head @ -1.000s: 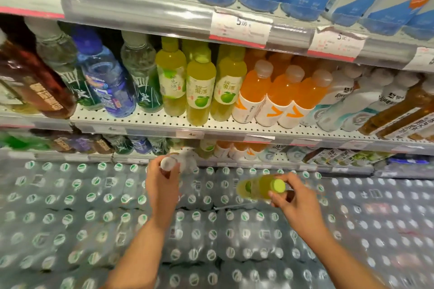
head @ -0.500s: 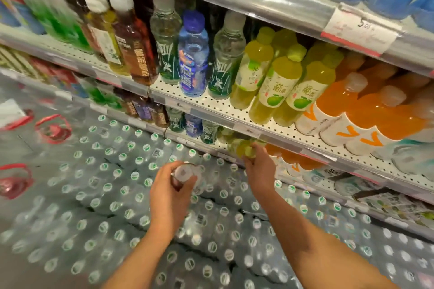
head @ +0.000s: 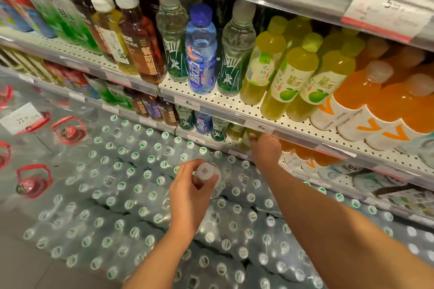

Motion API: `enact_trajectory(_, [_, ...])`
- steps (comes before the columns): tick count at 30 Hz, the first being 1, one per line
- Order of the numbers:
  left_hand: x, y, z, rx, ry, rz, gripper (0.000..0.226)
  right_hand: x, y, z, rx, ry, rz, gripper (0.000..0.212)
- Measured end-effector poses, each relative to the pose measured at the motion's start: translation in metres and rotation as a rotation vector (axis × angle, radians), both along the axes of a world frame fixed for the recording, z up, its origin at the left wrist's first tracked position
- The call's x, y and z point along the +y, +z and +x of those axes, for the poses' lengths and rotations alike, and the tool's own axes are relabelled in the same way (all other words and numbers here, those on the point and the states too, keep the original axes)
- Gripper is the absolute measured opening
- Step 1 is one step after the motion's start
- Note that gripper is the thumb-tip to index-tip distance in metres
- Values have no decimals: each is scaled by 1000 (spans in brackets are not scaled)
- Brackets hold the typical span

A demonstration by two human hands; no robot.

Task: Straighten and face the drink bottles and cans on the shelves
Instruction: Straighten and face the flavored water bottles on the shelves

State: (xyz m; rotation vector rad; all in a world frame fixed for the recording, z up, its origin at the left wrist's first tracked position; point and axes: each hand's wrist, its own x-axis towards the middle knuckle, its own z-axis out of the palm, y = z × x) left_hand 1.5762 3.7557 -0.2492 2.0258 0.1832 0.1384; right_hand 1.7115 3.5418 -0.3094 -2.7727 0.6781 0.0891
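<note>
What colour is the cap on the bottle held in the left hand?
White, seen best in the head view: the bottle in the left hand has a white cap.

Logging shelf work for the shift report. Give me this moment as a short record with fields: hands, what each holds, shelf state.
left hand: left hand grips a clear bottle with a white cap, held above the shrink-wrapped water packs
right hand: right hand reaches into the lower shelf among yellow-green bottles; its fingers are hidden, so grip unclear
middle shelf: blue sports drink bottle stands between two clear green-labelled bottles; green apple drink bottles and orange drink bottles to its right
labels: mostly facing outward
</note>
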Motion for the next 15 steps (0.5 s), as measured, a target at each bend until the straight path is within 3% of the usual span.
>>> enact_trajectory(3, [-8, 3, 0, -3, -18, 11, 40, -4, 5, -7, 18, -4, 106, 51])
enact_trajectory(6, [-20, 7, -2, 28, -36, -4, 41, -14, 12, -30, -70, 55, 278, 15])
enact_trajectory(10, [-47, 13, -5, 80, -66, -31, 41, -24, 26, -98, -38, 70, 612, 26])
enact_trajectory(15, [-99, 22, -14, 134, -184, -26, 33, -33, 41, -189, -59, 202, 786, 45])
